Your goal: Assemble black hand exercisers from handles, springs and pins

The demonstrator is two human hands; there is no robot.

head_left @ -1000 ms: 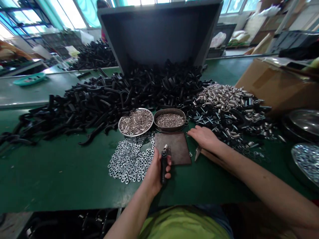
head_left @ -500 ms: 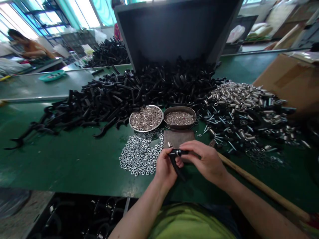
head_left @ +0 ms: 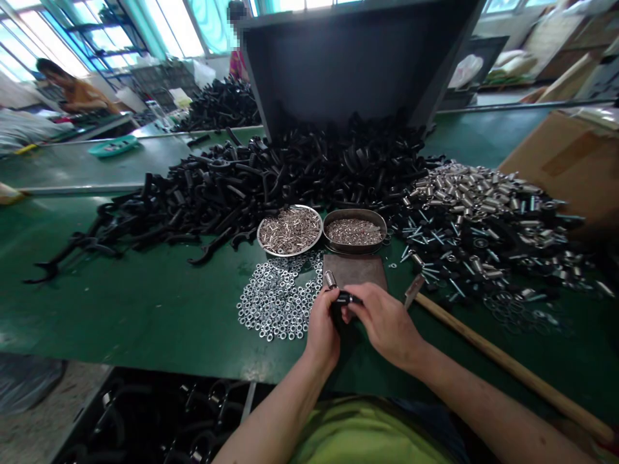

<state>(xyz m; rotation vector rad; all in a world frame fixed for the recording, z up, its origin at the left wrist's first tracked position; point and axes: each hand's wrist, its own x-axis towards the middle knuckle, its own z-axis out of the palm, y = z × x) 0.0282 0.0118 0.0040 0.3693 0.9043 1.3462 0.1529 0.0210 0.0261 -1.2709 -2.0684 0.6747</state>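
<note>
Holding the black part (head_left: 342, 298) clamped in the left hand (head_left: 324, 327), inward from the desk's (head_left: 164, 316) front edge; pinching one end with the right hand (head_left: 391, 325). Apparently mid-fitting; calls for steady support and careful finger pressure.

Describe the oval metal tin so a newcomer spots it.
Find the big grey bin on the green table, then come forward over the heap of black curved parts. At its near edge, the oval metal tin holds small metal bits, just beyond the flat brown plate. Its oval shape sets it apart from the round, pale-rimmed dish on its left.
</note>
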